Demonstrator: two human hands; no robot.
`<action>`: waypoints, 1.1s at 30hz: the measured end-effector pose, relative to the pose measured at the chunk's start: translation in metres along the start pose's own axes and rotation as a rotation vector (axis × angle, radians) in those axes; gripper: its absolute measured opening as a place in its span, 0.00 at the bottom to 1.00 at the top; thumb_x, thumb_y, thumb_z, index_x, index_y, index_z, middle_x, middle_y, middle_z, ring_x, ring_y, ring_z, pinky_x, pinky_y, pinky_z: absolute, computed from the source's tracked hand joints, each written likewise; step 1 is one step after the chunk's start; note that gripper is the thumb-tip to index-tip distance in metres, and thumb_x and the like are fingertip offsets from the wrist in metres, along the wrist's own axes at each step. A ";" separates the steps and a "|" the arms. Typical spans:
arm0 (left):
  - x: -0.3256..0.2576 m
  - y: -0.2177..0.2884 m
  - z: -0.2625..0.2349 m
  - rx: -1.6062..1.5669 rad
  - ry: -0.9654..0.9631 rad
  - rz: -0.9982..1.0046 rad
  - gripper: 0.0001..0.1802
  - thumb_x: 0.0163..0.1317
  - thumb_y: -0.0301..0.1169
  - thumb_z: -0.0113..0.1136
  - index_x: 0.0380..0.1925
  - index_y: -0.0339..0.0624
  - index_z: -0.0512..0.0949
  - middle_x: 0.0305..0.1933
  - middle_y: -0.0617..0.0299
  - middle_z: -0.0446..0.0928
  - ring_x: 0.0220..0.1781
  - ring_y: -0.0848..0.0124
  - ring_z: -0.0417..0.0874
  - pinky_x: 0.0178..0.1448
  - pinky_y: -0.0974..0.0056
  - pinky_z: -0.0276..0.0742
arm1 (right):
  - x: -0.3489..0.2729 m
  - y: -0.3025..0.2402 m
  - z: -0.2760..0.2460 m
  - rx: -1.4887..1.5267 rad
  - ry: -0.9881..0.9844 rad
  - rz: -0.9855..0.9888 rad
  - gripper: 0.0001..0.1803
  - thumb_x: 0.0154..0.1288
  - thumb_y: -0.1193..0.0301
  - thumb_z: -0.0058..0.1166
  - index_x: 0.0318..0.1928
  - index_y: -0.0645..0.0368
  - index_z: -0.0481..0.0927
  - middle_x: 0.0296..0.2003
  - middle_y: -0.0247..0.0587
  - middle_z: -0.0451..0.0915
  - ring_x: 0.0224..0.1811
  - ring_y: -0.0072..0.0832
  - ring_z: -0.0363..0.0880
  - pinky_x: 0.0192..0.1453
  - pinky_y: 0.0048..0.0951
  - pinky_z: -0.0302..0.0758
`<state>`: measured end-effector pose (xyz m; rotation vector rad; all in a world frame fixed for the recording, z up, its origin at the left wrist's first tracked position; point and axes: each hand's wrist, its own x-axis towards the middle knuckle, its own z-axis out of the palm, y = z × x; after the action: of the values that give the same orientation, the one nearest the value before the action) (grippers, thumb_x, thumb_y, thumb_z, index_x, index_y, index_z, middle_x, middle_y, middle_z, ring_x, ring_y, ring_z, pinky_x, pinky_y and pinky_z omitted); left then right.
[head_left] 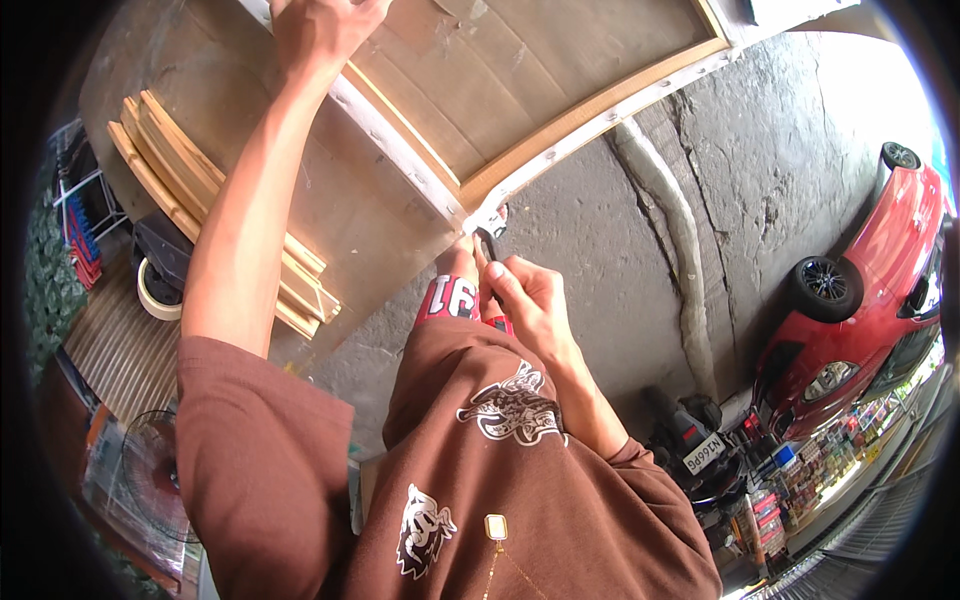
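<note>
A wooden frame (590,103) lies across the work surface, with white fabric (395,150) wrapped over its outer sides and small fastenings spaced along it. My left hand (325,35) reaches to the far left part of the frame; its fingers are cut off by the picture's upper edge. Close to my body, my right hand (532,300) is closed around a slim dark tool (487,243) whose kind I cannot make out. The tool's upper end is at the frame's near corner, where the white fabric gathers. My bare leg shows just below that corner.
Curved wooden strips (165,165) lie stacked to the left on the brown board (385,240), beside a roll of tape (155,292). A fan (155,470) stands lower left. Right, beyond cracked concrete (600,240), are a red car (870,290) and a motorcycle (690,440).
</note>
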<state>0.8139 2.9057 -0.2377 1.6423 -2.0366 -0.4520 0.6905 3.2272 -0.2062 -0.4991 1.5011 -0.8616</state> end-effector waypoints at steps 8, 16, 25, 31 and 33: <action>0.000 0.000 0.000 0.081 -0.002 0.016 0.18 0.47 0.41 0.68 0.33 0.42 0.75 0.19 0.62 0.69 0.23 0.69 0.72 0.30 0.61 0.70 | -0.010 -0.021 -0.021 -0.447 0.290 -0.288 0.16 0.65 0.70 0.55 0.24 0.71 0.75 0.35 0.50 0.80 0.26 0.34 0.76 0.33 0.32 0.71; 0.001 -0.002 0.001 0.055 -0.004 0.018 0.19 0.47 0.41 0.68 0.34 0.43 0.75 0.19 0.63 0.68 0.21 0.70 0.71 0.28 0.61 0.69 | 0.016 -0.008 -0.011 -0.640 0.403 -0.491 0.14 0.60 0.72 0.60 0.21 0.66 0.73 0.33 0.48 0.77 0.29 0.42 0.75 0.33 0.38 0.73; 0.001 -0.002 0.000 -0.003 -0.035 -0.023 0.19 0.47 0.40 0.68 0.34 0.41 0.74 0.19 0.65 0.66 0.22 0.72 0.69 0.27 0.62 0.68 | 0.026 0.000 -0.013 -0.762 0.450 -0.667 0.15 0.60 0.72 0.61 0.21 0.67 0.73 0.34 0.50 0.79 0.29 0.42 0.76 0.31 0.35 0.72; 0.004 -0.008 0.005 -0.080 -0.020 0.039 0.19 0.48 0.38 0.68 0.34 0.40 0.73 0.19 0.66 0.65 0.22 0.72 0.67 0.28 0.62 0.68 | 0.032 -0.006 -0.016 -0.718 0.333 -0.577 0.17 0.62 0.70 0.60 0.19 0.66 0.74 0.24 0.44 0.78 0.19 0.35 0.73 0.26 0.33 0.70; 0.005 -0.011 0.008 -0.061 -0.005 0.059 0.19 0.48 0.39 0.68 0.34 0.41 0.73 0.19 0.65 0.66 0.22 0.71 0.68 0.28 0.62 0.68 | 0.035 -0.008 -0.024 -0.517 0.187 -0.313 0.20 0.65 0.65 0.57 0.19 0.65 0.75 0.19 0.39 0.76 0.17 0.27 0.68 0.22 0.29 0.66</action>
<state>0.8178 2.8985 -0.2492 1.5423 -2.0490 -0.4929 0.6608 3.2013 -0.2241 -1.0800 1.8567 -0.7677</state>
